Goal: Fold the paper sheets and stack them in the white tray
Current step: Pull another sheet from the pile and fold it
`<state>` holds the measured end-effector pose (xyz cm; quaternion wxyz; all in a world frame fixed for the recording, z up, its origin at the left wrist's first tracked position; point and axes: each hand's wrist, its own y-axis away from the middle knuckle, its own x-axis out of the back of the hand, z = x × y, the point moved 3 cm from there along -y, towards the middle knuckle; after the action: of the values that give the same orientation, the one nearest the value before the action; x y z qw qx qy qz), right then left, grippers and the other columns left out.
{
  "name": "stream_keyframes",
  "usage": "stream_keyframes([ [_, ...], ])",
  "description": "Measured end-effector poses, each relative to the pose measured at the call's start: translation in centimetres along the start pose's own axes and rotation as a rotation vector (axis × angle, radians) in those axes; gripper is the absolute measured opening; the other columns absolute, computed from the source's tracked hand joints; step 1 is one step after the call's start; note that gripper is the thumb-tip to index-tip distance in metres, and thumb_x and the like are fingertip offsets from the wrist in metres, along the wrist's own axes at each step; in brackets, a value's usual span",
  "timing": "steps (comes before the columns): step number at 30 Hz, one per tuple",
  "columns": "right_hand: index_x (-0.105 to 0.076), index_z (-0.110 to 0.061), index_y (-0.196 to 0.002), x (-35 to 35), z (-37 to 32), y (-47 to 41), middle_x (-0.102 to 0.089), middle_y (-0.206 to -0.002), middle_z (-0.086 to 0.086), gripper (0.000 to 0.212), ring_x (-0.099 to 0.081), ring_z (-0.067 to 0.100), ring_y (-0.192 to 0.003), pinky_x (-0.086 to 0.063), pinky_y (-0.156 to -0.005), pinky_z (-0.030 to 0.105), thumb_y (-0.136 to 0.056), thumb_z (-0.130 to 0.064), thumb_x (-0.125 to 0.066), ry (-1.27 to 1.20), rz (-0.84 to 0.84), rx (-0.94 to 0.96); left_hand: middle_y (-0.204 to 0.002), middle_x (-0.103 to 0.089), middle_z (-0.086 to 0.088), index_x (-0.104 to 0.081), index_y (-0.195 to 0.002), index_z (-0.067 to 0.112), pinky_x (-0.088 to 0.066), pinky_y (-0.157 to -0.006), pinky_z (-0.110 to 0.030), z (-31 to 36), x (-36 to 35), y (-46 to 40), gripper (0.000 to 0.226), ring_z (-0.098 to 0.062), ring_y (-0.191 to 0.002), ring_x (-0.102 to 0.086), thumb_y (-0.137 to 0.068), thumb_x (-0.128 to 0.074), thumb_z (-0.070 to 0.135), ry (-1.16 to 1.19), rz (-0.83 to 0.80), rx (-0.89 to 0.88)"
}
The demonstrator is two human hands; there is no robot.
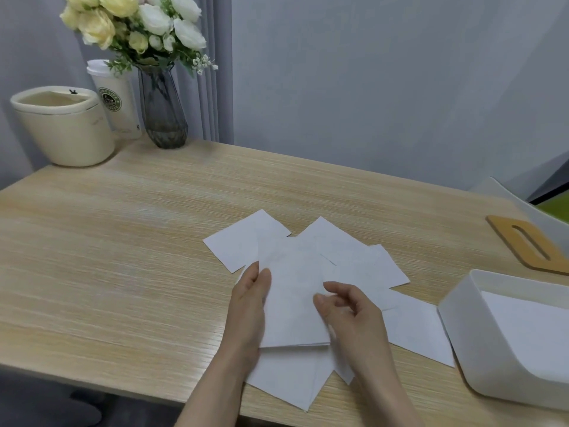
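The left hand and right hand pinch a folded white paper sheet above loose sheets. Folding looks finished; next, carry it to the white plastic tray.

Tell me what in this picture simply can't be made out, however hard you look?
All in the head view:
- Sheet count in the loose paper sheets: they overlap, and the hands cover the middle.
- The folded sheet and its far layers: the left hand and right hand hide its edges.
- The white tray: cut off by the right edge; its paper count is unclear.
- Cup logo text: too small.
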<state>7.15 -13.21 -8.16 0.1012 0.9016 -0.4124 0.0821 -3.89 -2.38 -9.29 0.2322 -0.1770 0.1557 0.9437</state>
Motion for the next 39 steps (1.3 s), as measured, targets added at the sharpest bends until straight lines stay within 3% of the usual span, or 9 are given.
stream_keyframes([
  [3, -0.07, -0.018, -0.091, -0.1, -0.1, 0.4, -0.071, -0.074, 0.009, 0.01, -0.068, 0.015, -0.073, -0.049, -0.068, 0.024, -0.082, -0.021, -0.074, -0.068, -0.094, -0.061, -0.097, -0.076, 0.0, -0.067, -0.106, 0.017, -0.054, -0.068, -0.027, -0.1, 0.0, 0.0, 0.023, -0.014, -0.086, -0.072, -0.102, -0.044, 0.014, 0.008, 0.001, -0.009],
  [6, -0.071, -0.012, -0.081, -0.1, 0.0, 0.5, -0.067, -0.068, 0.018, 0.006, -0.061, 0.016, -0.064, -0.044, -0.065, 0.028, -0.083, -0.017, -0.073, -0.077, -0.081, -0.043, -0.103, -0.075, -0.005, -0.065, -0.113, 0.014, -0.054, -0.071, -0.032, -0.2, -0.1, 0.0, 0.022, -0.02, -0.091, -0.072, -0.101, -0.046, 0.014, 0.001, -0.039, -0.015],
  [13, -0.07, -0.012, -0.078, 0.3, 0.3, -0.3, -0.053, -0.061, 0.011, 0.008, -0.049, 0.016, -0.062, -0.037, -0.064, 0.029, -0.083, -0.018, -0.074, -0.1, -0.054, -0.025, -0.104, -0.075, -0.011, -0.062, -0.116, 0.009, -0.057, -0.072, -0.036, -0.7, -0.1, -0.2, 0.025, -0.025, -0.088, -0.072, -0.095, -0.053, -0.001, -0.041, -0.095, -0.031],
  [17, -0.072, -0.018, -0.079, 1.2, -0.2, -0.9, -0.07, -0.074, 0.007, 0.003, -0.062, 0.012, -0.069, -0.046, -0.069, 0.025, -0.081, -0.016, -0.074, 0.012, -0.033, -0.016, -0.103, -0.075, -0.01, -0.063, -0.115, 0.01, -0.058, -0.072, -0.036, -0.7, 0.0, -0.3, 0.024, -0.025, -0.088, -0.072, -0.096, -0.052, -0.001, -0.036, -0.078, -0.047],
  [20, -0.073, -0.023, -0.079, 2.7, -0.4, -1.6, -0.07, -0.077, -0.003, 0.007, -0.062, 0.009, -0.075, -0.046, -0.072, 0.023, -0.081, -0.016, -0.073, 0.081, 0.012, -0.002, -0.101, -0.075, -0.009, -0.065, -0.11, 0.012, -0.056, -0.072, -0.036, -0.4, 0.5, -0.4, 0.022, -0.022, -0.085, -0.072, -0.096, -0.054, 0.0, -0.073, -0.043, -0.075],
  [24, -0.071, -0.026, -0.086, 4.4, -0.3, -2.6, -0.066, -0.081, -0.01, 0.01, -0.053, 0.003, -0.067, -0.039, -0.07, 0.022, -0.082, -0.016, -0.072, 0.152, 0.017, 0.009, -0.099, -0.076, -0.006, -0.067, -0.107, 0.015, -0.054, -0.072, -0.034, 0.6, 2.1, -0.9, 0.021, -0.021, -0.084, -0.07, -0.087, -0.065, 0.007, -0.104, 0.024, -0.125],
  [28, -0.068, -0.03, -0.089, 4.8, 0.1, -4.1, -0.066, -0.09, -0.012, 0.016, -0.047, 0.0, -0.065, -0.04, -0.073, 0.026, -0.081, -0.017, -0.074, 0.238, 0.007, 0.029, -0.096, -0.076, 0.001, -0.068, -0.105, 0.018, -0.052, -0.071, -0.032, 1.6, 4.3, -1.4, 0.024, -0.016, -0.082, -0.069, -0.094, -0.056, 0.0, -0.117, 0.121, -0.167],
  [35, -0.061, -0.032, -0.103, 3.7, -0.1, -6.2, -0.056, -0.109, -0.013, 0.03, -0.047, -0.004, -0.077, -0.037, -0.071, 0.017, -0.078, -0.024, -0.075, 0.42, -0.051, 0.084, -0.099, -0.076, 0.0, -0.068, -0.108, 0.019, -0.052, -0.072, -0.033, 1.3, 4.7, -1.2, 0.025, -0.017, -0.084, -0.07, -0.096, -0.054, 0.001, -0.15, 0.106, -0.169],
  [39, -0.061, -0.03, -0.101, 3.3, -0.2, -7.0, -0.056, -0.107, -0.013, 0.033, -0.051, -0.004, -0.092, -0.043, -0.078, 0.025, -0.073, -0.029, -0.079, 0.487, -0.106, 0.051, -0.099, -0.076, -0.001, -0.067, -0.11, 0.018, -0.053, -0.071, -0.031, 1.4, 4.6, -1.1, 0.025, -0.016, -0.084, -0.071, -0.096, -0.054, 0.002, -0.14, 0.098, -0.164],
])
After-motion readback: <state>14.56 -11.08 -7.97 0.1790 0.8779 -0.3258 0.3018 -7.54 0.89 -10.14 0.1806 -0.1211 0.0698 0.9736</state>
